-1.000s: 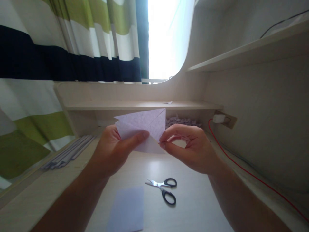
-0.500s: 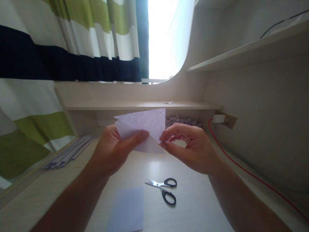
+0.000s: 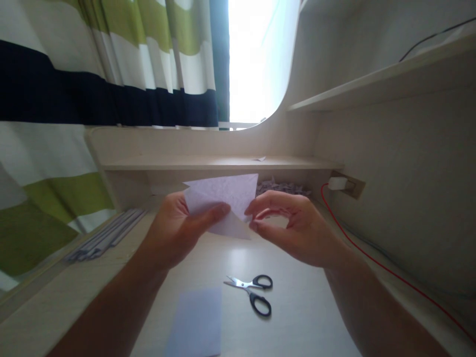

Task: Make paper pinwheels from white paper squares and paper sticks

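Observation:
A folded sheet of pale lilac paper [image 3: 211,191] is held up over the desk, its layers overlapping with pointed corners. My left hand [image 3: 182,223] grips it from the left, the thumb pressed flat on the near face and the other fingers hidden behind. At the paper's lower right edge, my right hand [image 3: 286,218] has its thumb and index finger closed around the border in a loose pinch. Below both hands lie scissors [image 3: 256,291] with black handles, blades slightly apart and pointing left. Beside them rests a stack of pale paper [image 3: 197,322].
Long folded paper strips [image 3: 107,235] lie along the desk's left side. A pile of small folded paper pieces [image 3: 282,187] sits under the low shelf [image 3: 186,162]. On the right, a red cable [image 3: 366,255] runs from a white plug [image 3: 337,183] along the wall.
The paper has tilted and dropped slightly, its top edge now lower and shifted a little right. My right thumb and index finger have parted slightly at its edge. Scissors and stack stay put.

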Action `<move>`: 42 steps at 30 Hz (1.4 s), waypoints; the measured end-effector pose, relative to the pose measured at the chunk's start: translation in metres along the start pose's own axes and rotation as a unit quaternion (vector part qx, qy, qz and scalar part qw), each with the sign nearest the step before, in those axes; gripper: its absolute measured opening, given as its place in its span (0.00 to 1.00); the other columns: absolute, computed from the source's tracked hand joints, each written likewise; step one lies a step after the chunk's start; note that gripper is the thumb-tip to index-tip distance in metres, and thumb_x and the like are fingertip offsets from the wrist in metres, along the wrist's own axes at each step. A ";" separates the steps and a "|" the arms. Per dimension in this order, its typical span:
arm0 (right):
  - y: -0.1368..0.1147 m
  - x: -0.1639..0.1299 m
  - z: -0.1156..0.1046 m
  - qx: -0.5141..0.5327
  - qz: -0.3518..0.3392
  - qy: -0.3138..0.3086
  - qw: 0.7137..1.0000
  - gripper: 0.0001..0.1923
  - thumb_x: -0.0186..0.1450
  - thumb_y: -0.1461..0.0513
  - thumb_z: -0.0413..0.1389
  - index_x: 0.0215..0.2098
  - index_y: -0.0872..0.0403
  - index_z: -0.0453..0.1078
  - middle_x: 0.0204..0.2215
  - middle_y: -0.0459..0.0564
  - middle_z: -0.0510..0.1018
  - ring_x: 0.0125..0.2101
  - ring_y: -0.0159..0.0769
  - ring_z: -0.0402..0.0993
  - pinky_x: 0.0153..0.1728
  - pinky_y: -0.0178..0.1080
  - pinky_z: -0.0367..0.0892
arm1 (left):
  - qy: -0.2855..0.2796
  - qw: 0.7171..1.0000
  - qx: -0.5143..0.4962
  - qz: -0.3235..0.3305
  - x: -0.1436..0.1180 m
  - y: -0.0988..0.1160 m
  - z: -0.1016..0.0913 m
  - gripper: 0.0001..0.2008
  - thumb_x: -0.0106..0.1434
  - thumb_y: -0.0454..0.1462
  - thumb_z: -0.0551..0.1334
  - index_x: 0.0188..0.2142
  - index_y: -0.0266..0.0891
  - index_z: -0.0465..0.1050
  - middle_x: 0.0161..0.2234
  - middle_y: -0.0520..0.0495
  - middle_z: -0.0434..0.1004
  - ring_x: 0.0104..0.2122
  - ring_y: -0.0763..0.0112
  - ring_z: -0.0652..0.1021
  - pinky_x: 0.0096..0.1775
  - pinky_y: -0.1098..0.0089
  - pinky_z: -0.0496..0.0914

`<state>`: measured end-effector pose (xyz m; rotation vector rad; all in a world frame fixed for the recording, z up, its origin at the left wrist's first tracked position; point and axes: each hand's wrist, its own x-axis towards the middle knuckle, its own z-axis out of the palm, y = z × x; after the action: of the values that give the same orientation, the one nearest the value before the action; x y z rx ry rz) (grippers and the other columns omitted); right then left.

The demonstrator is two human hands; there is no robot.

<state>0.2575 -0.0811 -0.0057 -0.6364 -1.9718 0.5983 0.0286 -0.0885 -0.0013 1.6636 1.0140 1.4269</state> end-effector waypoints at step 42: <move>-0.009 -0.001 -0.010 0.022 -0.050 -0.040 0.998 0.05 0.65 0.68 0.65 0.38 0.54 0.81 0.37 0.48 0.85 0.38 0.33 0.80 0.43 0.37 0.74 | -0.006 0.987 -0.142 -0.078 0.004 -0.003 0.004 0.12 0.50 0.39 0.77 0.35 0.40 0.86 0.32 0.44 0.87 0.29 0.61 0.84 0.32 0.69 0.78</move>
<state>0.2649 -0.0867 0.0040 -0.4893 -2.0469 0.6119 0.0327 -0.0835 -0.0030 1.3555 0.8673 1.3828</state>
